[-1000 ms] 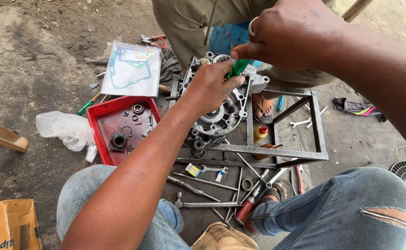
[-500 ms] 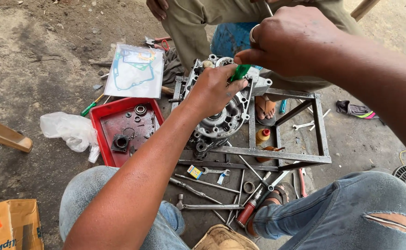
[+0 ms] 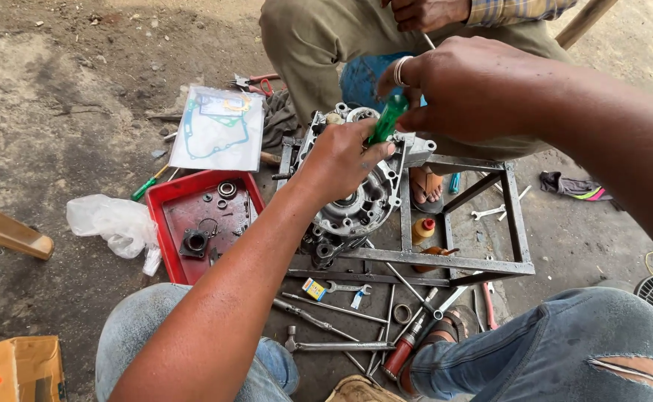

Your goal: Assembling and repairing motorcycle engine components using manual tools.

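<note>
Showing a person seated on the ground, knees apart, working over an engine crankcase (image 3: pixel 356 197) that rests on a welded steel frame stand (image 3: pixel 516 216), which lifts the casting off the dirt and leaves its face open from above. The left hand (image 3: pixel 341 160) lies spread and pressed on the upper part of the crankcase, apparently to steady it; it grips nothing that can be seen. The right hand (image 3: pixel 464 89), wearing a ring, is closed around the green handle of a screwdriver (image 3: pixel 387 119), whose shaft points down toward the casting just beside the left thumb; the tip is hidden.

To the left of the stand, a red plastic tray (image 3: pixel 164 238) holds bearings, washers and small oily parts, kept together and within reach. Above it lies a gasket set in a clear packet (image 3: pixel 218 130); beside it, a crumpled plastic bag (image 3: pixel 110 223). Socket extensions and spanners (image 3: pixel 334 309) are strewn between the knees, and a cardboard box (image 3: pixel 14 368) sits at lower left.

A second person in olive trousers (image 3: pixel 319 45) sits opposite. The ground is bare, stained earth and concrete, outdoors in daylight.
</note>
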